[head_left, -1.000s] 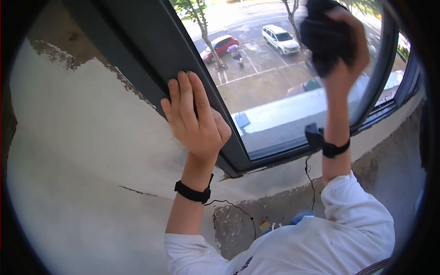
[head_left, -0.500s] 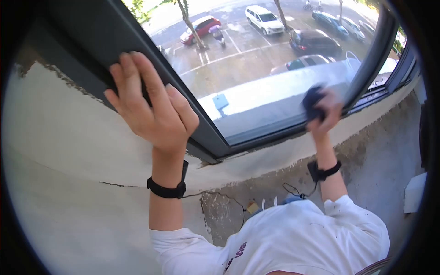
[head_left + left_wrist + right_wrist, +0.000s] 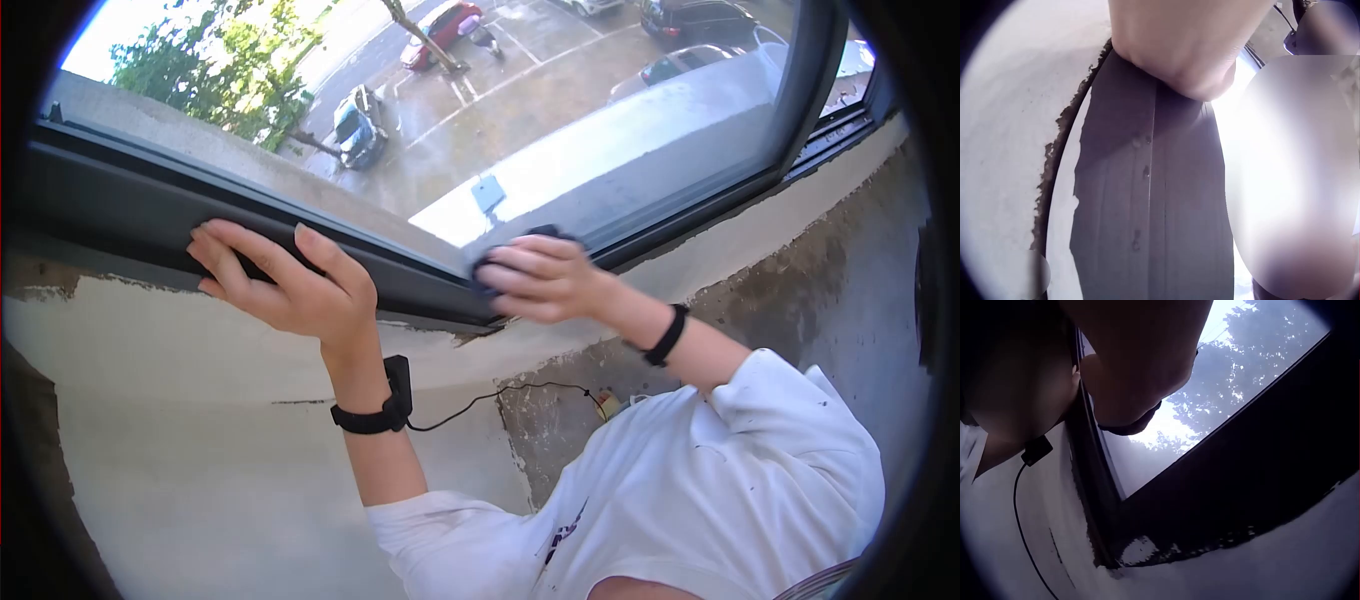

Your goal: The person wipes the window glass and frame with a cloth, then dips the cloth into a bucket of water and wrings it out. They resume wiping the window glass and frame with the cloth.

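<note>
My left hand (image 3: 295, 280) rests with fairly straight fingers on the dark window frame (image 3: 110, 195). The same frame (image 3: 1147, 206) runs down from that hand in the left wrist view. A bunched black cloth (image 3: 484, 272) is in my right hand (image 3: 540, 278), its fingers bent over it. Cloth and hand are at the lower corner of the glass pane (image 3: 600, 170), close to the left hand. In the right wrist view, the cloth's dark edge (image 3: 1138, 425) shows under the hand against the bright glass; most of it is hidden by the fingers.
Below the frame is a pale wall (image 3: 200, 370) with chipped plaster and a bare grey strip (image 3: 760, 290). A thin black cable (image 3: 470, 400) trails from the left wrist camera (image 3: 398, 390). Outside the glass are parked cars, a tree and a white ledge (image 3: 560, 150).
The right hand has swept the cloth from high on the pane down and left to its lower corner. The left hand stays against the frame while the head view turns.
</note>
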A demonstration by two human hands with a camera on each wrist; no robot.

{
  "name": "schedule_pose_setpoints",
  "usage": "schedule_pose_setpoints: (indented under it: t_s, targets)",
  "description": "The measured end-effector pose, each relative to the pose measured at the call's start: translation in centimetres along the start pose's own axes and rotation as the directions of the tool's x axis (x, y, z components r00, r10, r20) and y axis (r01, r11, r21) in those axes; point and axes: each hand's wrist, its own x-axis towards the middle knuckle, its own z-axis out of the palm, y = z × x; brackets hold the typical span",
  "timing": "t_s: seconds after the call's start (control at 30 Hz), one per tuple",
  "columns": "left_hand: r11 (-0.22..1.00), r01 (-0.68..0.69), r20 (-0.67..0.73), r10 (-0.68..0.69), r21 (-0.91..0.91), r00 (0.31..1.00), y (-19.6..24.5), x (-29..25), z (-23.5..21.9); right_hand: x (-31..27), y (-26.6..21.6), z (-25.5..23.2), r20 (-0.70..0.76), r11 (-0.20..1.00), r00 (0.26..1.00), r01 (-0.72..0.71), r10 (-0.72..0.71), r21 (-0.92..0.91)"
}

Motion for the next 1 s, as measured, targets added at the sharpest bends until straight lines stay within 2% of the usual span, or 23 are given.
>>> schedule_pose_setpoints:
  t_s: [0.07,0.13,0.17,0.2,0.23,0.3,0.37,0.43,0.5,0.53,0.57,0.63,0.67,0.73,0.77,0.8,0.83,0.87,0.9,0.97,1.0]
  targets:
    - [1.000,-0.010,-0.025,0.010,-0.003,1.000,-0.1,0.3,0.4,-3.3,2.4,-4.9,0.094,0.997,0.995,-0.014,0.021,-0.070]
    - [1.000,-0.013,-0.044,0.014,0.020,0.999,-0.1,0.6,0.7,-2.8,5.3,-9.7,0.022,0.951,0.991,-0.123,0.135,-0.284]
    - [0.999,-0.012,-0.035,0.013,0.039,0.999,0.2,0.3,0.5,-0.7,7.3,-12.2,-0.006,0.947,0.979,-0.200,0.205,-0.250]
    - [1.000,-0.011,-0.044,0.012,0.028,0.999,0.3,0.4,0.5,1.9,9.0,-13.3,-0.216,0.910,0.945,-0.302,0.246,-0.284]
    - [1.000,-0.014,-0.029,0.014,0.016,0.999,0.3,0.1,0.4,4.7,10.1,-13.3,-0.422,0.861,0.866,-0.411,0.267,-0.300]
    - [1.000,-0.014,-0.032,0.014,0.017,0.999,0.1,0.3,0.5,9.1,11.5,-12.5,-0.492,0.880,0.852,-0.362,0.179,-0.307]
    - [1.000,-0.019,-0.040,0.019,0.022,0.999,0.0,0.3,0.6,12.8,9.4,-9.7,-0.371,0.927,0.924,-0.214,0.090,-0.307]
    - [1.000,-0.019,-0.047,0.020,0.022,0.999,-0.1,0.2,0.5,12.7,5.3,-4.4,-0.286,0.964,0.948,-0.195,0.138,-0.183]
    - [0.999,0.034,-0.004,-0.034,0.013,0.999,0.0,0.2,0.2,8.6,1.5,0.1,-0.194,0.998,0.980,-0.046,0.037,-0.044]
    - [1.000,0.023,-0.001,-0.023,0.006,1.000,0.1,0.3,0.1,5.1,0.2,1.5,-0.075,0.998,0.996,0.055,-0.055,0.006]
    - [1.000,0.013,-0.011,-0.013,-0.012,1.000,0.1,0.4,0.3,-2.3,-1.2,2.1,0.068,0.997,0.995,0.073,-0.076,0.040]
    - [1.000,0.014,-0.015,-0.014,0.022,1.000,-0.4,0.0,0.5,-7.5,-0.9,-1.9,0.171,1.000,0.985,-0.016,0.020,-0.025]
    - [1.000,0.009,-0.021,-0.008,0.024,1.000,-0.4,0.0,0.5,-9.6,0.3,-4.2,0.167,0.995,0.982,-0.083,0.090,-0.048]
    - [0.999,0.005,-0.023,-0.005,0.038,1.000,-0.5,-0.2,0.6,-8.9,3.5,-10.5,0.176,0.957,0.965,-0.146,0.194,-0.251]
    - [0.999,-0.004,-0.029,0.005,0.045,1.000,-0.4,-0.2,0.6,-8.4,3.4,-10.9,0.164,0.952,0.965,-0.160,0.206,-0.260]
    - [0.999,-0.001,-0.021,0.002,0.045,1.000,-0.2,0.1,0.6,-6.9,5.3,-13.0,0.091,0.891,0.975,-0.143,0.201,-0.431]
    - [0.999,-0.007,-0.046,0.009,0.048,0.999,-0.1,0.3,0.6,-4.6,6.4,-15.1,-0.019,0.848,0.940,-0.316,0.341,-0.426]
    - [0.999,-0.016,-0.070,0.019,0.046,0.997,-0.1,0.2,0.6,-2.2,8.5,-15.6,-0.247,0.800,0.902,-0.429,0.354,-0.420]
    - [0.999,-0.019,-0.055,0.021,0.036,0.998,-0.1,0.1,0.6,0.4,9.8,-15.3,-0.467,0.749,0.816,-0.535,0.340,-0.391]
    - [0.999,-0.031,-0.088,0.034,0.037,0.996,-0.3,0.1,0.9,5.1,9.9,-14.1,-0.445,0.739,0.855,-0.477,0.265,-0.476]
    - [0.999,-0.037,-0.087,0.039,0.033,0.995,-0.2,0.2,0.9,6.7,9.2,-12.3,-0.387,0.800,0.895,-0.395,0.224,-0.451]
